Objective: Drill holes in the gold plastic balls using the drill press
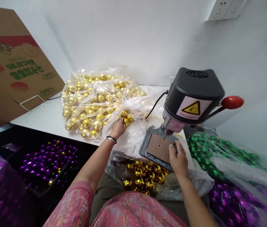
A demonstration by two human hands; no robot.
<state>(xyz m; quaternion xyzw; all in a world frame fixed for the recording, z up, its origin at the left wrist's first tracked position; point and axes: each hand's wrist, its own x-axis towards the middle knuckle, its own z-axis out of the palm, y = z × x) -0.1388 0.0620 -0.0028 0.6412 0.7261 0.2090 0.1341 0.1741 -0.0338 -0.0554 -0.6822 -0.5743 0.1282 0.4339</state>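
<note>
My left hand (118,127) reaches into the mouth of a clear plastic bag (95,101) full of shiny gold balls, its fingers closed around a few gold balls (127,119). My right hand (178,157) rests on the near edge of the small bench drill's base plate (158,147), fingers curled against the brown pad; whether they hold anything is hidden. The black drill head (193,94) stands above the plate, with a red-knobbed lever (231,102) sticking out to the right.
A bag of gold balls (143,176) lies in my lap. Purple balls fill a black tray (45,162) at left; green balls in a bag (218,154) and purple balls in another bag (237,205) sit at right. A cardboard box (12,69) leans at far left.
</note>
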